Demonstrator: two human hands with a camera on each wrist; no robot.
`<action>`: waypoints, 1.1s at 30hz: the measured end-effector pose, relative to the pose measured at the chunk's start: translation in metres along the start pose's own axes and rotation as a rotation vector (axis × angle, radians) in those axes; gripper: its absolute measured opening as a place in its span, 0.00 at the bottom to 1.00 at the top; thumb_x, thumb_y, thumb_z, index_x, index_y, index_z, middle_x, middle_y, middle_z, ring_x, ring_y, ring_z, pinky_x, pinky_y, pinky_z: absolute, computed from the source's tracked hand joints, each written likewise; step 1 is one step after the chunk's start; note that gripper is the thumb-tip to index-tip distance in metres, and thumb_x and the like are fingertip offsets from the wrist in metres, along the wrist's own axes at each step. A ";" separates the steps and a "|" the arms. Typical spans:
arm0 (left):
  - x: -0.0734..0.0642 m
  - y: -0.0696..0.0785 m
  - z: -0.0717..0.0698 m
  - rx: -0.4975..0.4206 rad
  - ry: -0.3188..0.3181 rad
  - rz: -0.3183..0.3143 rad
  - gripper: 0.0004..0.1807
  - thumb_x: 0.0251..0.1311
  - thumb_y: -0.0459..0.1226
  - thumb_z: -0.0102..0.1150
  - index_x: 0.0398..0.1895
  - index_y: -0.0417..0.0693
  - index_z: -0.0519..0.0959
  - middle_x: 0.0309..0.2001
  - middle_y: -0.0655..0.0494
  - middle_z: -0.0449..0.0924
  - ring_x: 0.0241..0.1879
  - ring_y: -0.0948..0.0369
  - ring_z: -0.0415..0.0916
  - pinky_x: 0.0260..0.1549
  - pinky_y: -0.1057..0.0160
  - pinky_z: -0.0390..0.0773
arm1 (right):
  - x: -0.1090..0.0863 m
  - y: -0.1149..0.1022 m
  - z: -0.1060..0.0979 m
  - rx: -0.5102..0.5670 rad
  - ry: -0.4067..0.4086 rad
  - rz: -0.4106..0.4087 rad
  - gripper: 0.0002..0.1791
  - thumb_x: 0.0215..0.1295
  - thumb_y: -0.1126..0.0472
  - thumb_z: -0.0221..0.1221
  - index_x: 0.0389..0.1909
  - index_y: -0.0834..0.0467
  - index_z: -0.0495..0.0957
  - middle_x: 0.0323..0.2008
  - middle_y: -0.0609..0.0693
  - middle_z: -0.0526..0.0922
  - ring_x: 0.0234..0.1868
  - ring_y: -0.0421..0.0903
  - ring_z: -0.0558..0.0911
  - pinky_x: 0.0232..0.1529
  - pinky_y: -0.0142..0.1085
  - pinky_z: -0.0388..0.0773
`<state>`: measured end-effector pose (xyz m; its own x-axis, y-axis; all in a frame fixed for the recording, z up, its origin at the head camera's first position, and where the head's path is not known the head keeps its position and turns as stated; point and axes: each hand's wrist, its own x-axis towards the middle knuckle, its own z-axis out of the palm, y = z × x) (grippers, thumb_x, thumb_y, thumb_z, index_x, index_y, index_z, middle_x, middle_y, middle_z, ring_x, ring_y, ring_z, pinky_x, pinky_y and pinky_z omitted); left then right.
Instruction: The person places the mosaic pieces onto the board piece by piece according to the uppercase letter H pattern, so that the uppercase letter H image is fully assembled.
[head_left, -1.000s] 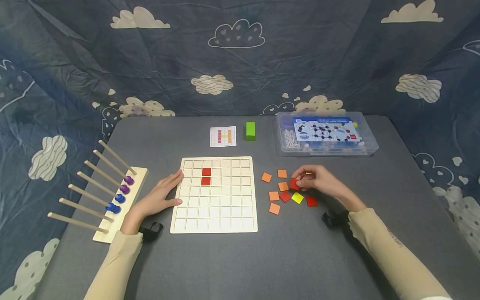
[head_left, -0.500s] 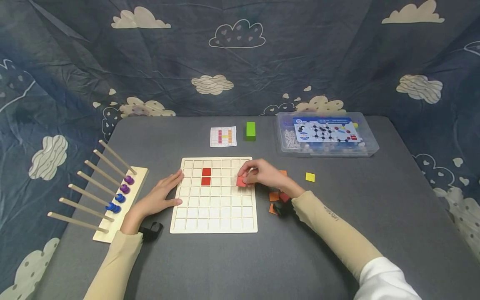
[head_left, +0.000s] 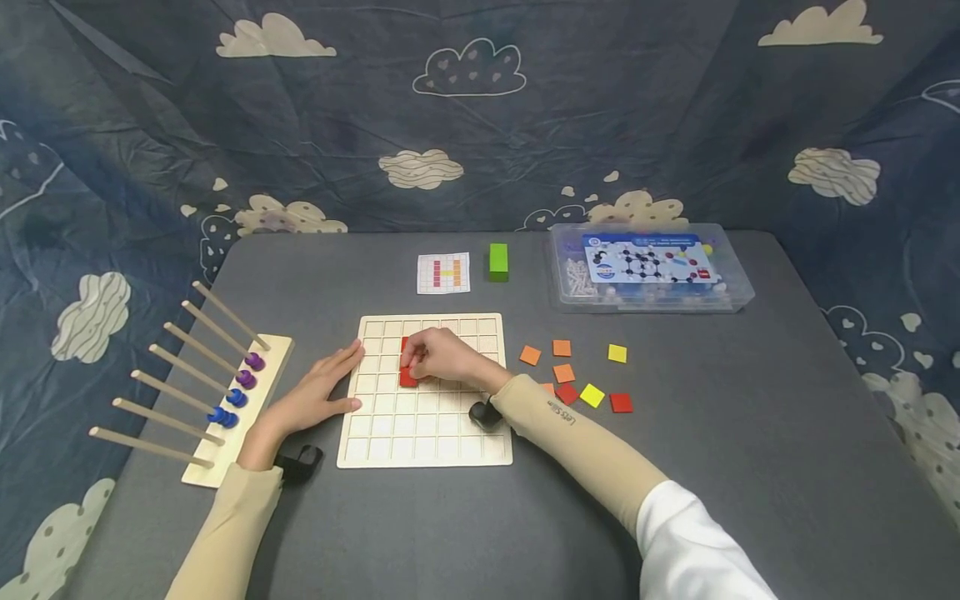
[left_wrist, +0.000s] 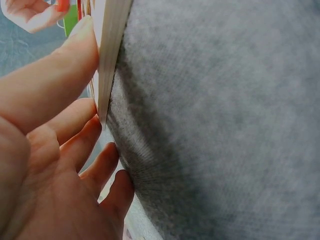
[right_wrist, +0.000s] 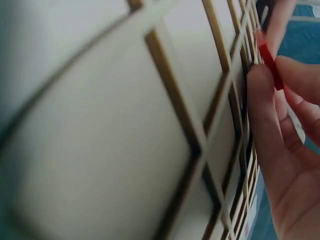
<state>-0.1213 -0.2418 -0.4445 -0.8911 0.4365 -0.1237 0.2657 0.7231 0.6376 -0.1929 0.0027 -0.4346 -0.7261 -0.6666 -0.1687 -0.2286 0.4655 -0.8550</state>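
Note:
My right hand (head_left: pixel 444 357) is over the upper left part of a pale wooden grid board (head_left: pixel 423 450). Between thumb and fingers it pinches a red square tile (right_wrist: pixel 270 65), whose lower edge lies right at a cell of the grid. Another red tile (head_left: pixel 404 342) sits in a cell above, mostly hidden behind the fingers. My left hand (head_left: pixel 318 387) lies along the board's left edge, fingers extended; in the left wrist view the thumb (left_wrist: pixel 60 70) and fingertips touch that edge.
Right of the board lie several orange tiles (head_left: pixel 561 348), a yellow tile (head_left: pixel 617 353) and a red tile (head_left: pixel 621 403). Behind stand a pattern card (head_left: pixel 442 285), a green block (head_left: pixel 498 262) and a clear plastic box (head_left: pixel 652 296). A peg rack (head_left: pixel 279 350) with beads is at left.
My right hand has picked up a red tile from the loose pile and carried it left over the board to the red column. The left hand has stayed at the board's edge.

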 end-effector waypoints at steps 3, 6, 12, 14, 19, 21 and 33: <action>0.000 0.001 0.000 -0.006 -0.002 -0.002 0.44 0.60 0.41 0.63 0.72 0.32 0.52 0.73 0.36 0.45 0.70 0.37 0.41 0.61 0.35 0.46 | 0.002 -0.004 0.004 -0.140 0.023 -0.008 0.06 0.53 0.72 0.64 0.29 0.58 0.81 0.23 0.45 0.80 0.25 0.38 0.75 0.31 0.29 0.69; -0.001 0.001 0.000 -0.007 0.000 -0.002 0.44 0.60 0.40 0.63 0.72 0.32 0.52 0.73 0.36 0.45 0.70 0.37 0.41 0.61 0.35 0.46 | 0.002 -0.007 0.007 -0.250 0.030 -0.028 0.06 0.53 0.70 0.64 0.28 0.55 0.81 0.22 0.43 0.79 0.25 0.38 0.75 0.32 0.30 0.68; -0.001 0.001 -0.001 -0.002 0.002 0.006 0.43 0.60 0.40 0.63 0.72 0.31 0.52 0.73 0.35 0.45 0.70 0.36 0.41 0.61 0.35 0.46 | 0.000 -0.008 0.011 -0.364 0.043 -0.079 0.07 0.53 0.70 0.63 0.27 0.54 0.80 0.20 0.41 0.76 0.24 0.37 0.73 0.30 0.31 0.68; -0.001 0.001 0.000 0.000 0.001 0.008 0.43 0.60 0.40 0.63 0.72 0.31 0.52 0.73 0.35 0.45 0.70 0.36 0.41 0.61 0.35 0.46 | 0.000 -0.008 0.012 -0.373 0.050 -0.080 0.07 0.52 0.70 0.62 0.27 0.53 0.80 0.20 0.41 0.75 0.24 0.37 0.72 0.30 0.31 0.67; -0.001 0.002 0.000 -0.001 -0.002 0.005 0.43 0.60 0.40 0.63 0.72 0.32 0.52 0.73 0.35 0.45 0.70 0.36 0.41 0.61 0.35 0.46 | -0.003 -0.004 0.007 -0.212 0.031 -0.041 0.07 0.53 0.71 0.63 0.29 0.55 0.80 0.21 0.43 0.78 0.25 0.38 0.74 0.30 0.29 0.68; -0.001 0.001 0.001 0.000 -0.002 0.001 0.43 0.60 0.40 0.63 0.72 0.32 0.52 0.73 0.36 0.45 0.70 0.36 0.41 0.61 0.35 0.46 | -0.007 -0.001 0.001 -0.087 0.016 -0.025 0.06 0.54 0.71 0.64 0.30 0.58 0.80 0.23 0.45 0.79 0.25 0.39 0.76 0.29 0.29 0.70; -0.002 0.001 0.001 0.000 -0.001 0.011 0.43 0.60 0.40 0.63 0.72 0.32 0.51 0.73 0.36 0.44 0.70 0.37 0.40 0.61 0.35 0.46 | -0.069 0.040 -0.070 0.201 0.015 -0.014 0.10 0.60 0.71 0.60 0.42 0.70 0.78 0.33 0.58 0.81 0.31 0.52 0.80 0.35 0.42 0.77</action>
<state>-0.1194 -0.2414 -0.4443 -0.8876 0.4454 -0.1177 0.2755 0.7179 0.6393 -0.1980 0.1083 -0.4229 -0.7337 -0.6628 -0.1498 -0.1062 0.3296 -0.9381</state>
